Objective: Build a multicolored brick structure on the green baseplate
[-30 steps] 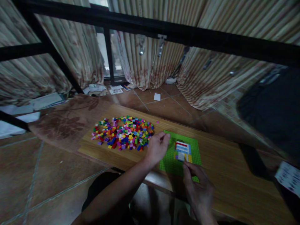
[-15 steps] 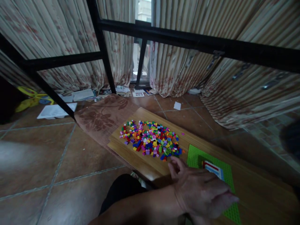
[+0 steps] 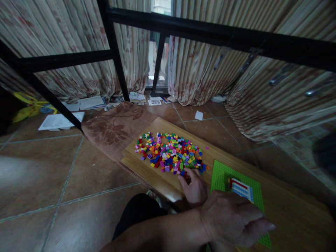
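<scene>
Many small coloured bricks lie spread in a pile on the wooden table. My right hand is at the pile's near right edge, with thumb and index finger apart over the bricks and no brick visibly held. My left forearm crosses above my right arm. My left hand is over the green baseplate, its visible fingers pressed together and pointing right; what they hold, if anything, is hidden. Just beyond it, a white, red and light blue brick build stands on the baseplate.
The wooden table runs from the middle to the lower right. A brown patterned cloth lies at its far left end. Beyond are a black metal frame, curtains and papers on the tiled floor. A white tray is on the left.
My right hand has moved out from under my left arm, up and left to the bricks. My left hand appears slightly further right. The view has shifted slightly.
</scene>
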Demonstrator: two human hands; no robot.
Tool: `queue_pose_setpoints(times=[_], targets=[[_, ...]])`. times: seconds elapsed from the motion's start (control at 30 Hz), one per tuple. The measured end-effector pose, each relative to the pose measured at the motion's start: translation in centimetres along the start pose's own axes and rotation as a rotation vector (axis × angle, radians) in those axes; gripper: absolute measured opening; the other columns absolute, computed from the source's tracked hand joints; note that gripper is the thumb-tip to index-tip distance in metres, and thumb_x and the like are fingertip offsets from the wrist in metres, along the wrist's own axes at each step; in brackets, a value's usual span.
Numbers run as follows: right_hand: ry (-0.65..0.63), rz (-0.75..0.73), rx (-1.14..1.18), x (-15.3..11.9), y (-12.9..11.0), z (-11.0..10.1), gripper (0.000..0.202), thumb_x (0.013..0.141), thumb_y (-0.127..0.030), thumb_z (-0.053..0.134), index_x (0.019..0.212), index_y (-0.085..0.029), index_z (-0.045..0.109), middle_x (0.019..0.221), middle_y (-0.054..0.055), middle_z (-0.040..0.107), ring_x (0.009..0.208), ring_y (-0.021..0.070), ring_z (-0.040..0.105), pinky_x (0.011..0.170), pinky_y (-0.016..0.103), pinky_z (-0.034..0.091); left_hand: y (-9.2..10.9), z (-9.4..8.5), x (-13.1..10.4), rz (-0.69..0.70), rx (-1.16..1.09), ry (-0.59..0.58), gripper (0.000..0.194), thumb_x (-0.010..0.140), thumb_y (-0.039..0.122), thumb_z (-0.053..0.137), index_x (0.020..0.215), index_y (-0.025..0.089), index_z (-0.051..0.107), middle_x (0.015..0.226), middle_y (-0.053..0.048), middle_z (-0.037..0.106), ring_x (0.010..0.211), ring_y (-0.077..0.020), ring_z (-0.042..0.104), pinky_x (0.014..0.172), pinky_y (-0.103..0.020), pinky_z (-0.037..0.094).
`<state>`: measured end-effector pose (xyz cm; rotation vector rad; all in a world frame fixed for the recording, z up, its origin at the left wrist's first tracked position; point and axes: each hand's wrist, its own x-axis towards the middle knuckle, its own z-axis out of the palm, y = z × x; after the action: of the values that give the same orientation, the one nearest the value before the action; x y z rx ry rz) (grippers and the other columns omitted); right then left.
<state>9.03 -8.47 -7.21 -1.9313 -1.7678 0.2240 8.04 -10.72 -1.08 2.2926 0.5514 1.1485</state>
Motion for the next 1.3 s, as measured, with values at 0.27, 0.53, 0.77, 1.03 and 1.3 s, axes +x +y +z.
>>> queue_pose_setpoints(times=[0.27, 0.53, 0.77, 1.03, 1.3], targets=[[0.132, -0.07, 0.097, -0.3, 1.0, 0.3, 0.03, 0.091, -0.027, 0.042, 0.096, -0.017, 0.069, 0.089, 0.009, 0.068, 0.077, 0.0199, 0.064, 0.066, 0.03, 0.047, 0.0, 0.2, 0.0, -0.014, -0.005, -0.022, 0.04, 0.094, 0.043, 0.043, 0.069, 0.017, 0.058, 0.061, 0.001, 0.061, 0.056, -0.0091, 0.056, 0.046, -0.021, 0.032], [0.12, -0.091, 0.174, -0.8, 0.9, 0.6, 0.024, 0.09, -0.032, 0.051, 0.099, -0.019, 0.069, 0.091, 0.006, 0.067, 0.079, 0.0178, 0.064, 0.067, 0.027, 0.048, 0.1, 0.0, 0.2, -0.015, 0.013, -0.056, 0.038, 0.093, 0.041, 0.045, 0.067, 0.017, 0.057, 0.059, 0.001, 0.059, 0.055, -0.0087, 0.056, 0.044, -0.021, 0.03], [0.048, -0.104, 0.089, 0.0, 0.0, 0.4, 0.024, 0.092, -0.027, 0.047, 0.092, -0.021, 0.07, 0.09, 0.007, 0.065, 0.085, 0.0201, 0.061, 0.073, 0.03, 0.047, 0.1, 0.2, 0.1, -0.032, -0.021, -0.069, 0.038, 0.091, 0.043, 0.048, 0.066, 0.017, 0.057, 0.059, 0.001, 0.059, 0.054, -0.0084, 0.053, 0.044, -0.021, 0.031], [0.042, -0.122, 0.142, 0.3, 0.1, 0.6, 0.023, 0.091, -0.029, 0.05, 0.097, -0.02, 0.07, 0.087, 0.006, 0.068, 0.08, 0.0195, 0.063, 0.072, 0.03, 0.047, -0.2, 0.9, 0.4, -0.02, -0.042, -0.062, 0.045, 0.092, 0.048, 0.047, 0.059, 0.017, 0.053, 0.054, 0.002, 0.056, 0.049, -0.0071, 0.051, 0.041, -0.02, 0.029], [0.086, -0.132, 0.039, 7.4, 1.4, -0.8, 0.027, 0.089, -0.031, 0.048, 0.1, -0.018, 0.07, 0.094, 0.009, 0.07, 0.082, 0.0209, 0.064, 0.072, 0.032, 0.047, -0.2, 0.7, 0.4, -0.057, -0.082, 0.026, 0.046, 0.091, 0.044, 0.051, 0.053, 0.018, 0.048, 0.049, 0.003, 0.055, 0.05, -0.0071, 0.055, 0.057, -0.023, 0.048]])
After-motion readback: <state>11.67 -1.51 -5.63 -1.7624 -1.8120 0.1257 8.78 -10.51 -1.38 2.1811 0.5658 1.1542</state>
